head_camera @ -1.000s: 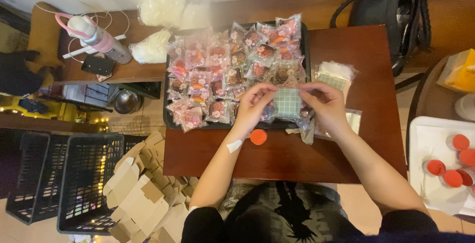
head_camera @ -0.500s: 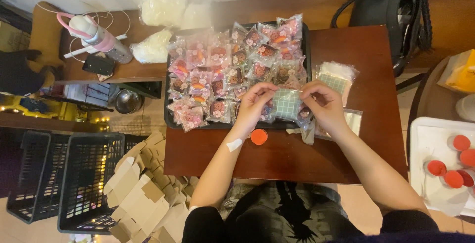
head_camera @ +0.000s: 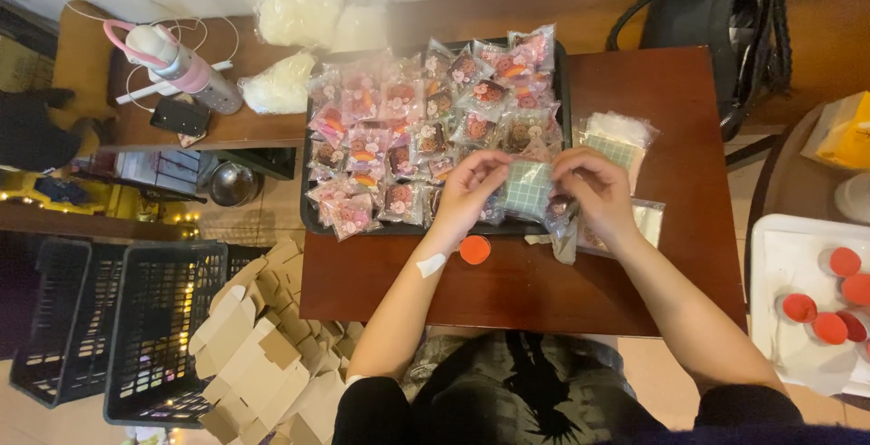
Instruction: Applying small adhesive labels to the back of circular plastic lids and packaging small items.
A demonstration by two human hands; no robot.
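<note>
Both hands, left (head_camera: 471,193) and right (head_camera: 594,193), fingers pinched on a checked bag (head_camera: 527,188) above the tray's (head_camera: 313,220) front edge.

Bare table (head_camera: 544,291) toward the body from the left hand (head_camera: 471,193), only an orange lid (head_camera: 474,249) there. Beyond both hands, packed tray (head_camera: 313,218) blocks passage. Outward of right hand (head_camera: 594,191): open wood.

Dark red-brown wooden table (head_camera: 671,110), seen from above.

A black tray (head_camera: 561,91) of wrapped sweets sits at its far edge; a round orange lid (head_camera: 474,249) lies just in front of it, and clear bags (head_camera: 616,137) (1 stack, green-checked) lie right of the tray.
</note>
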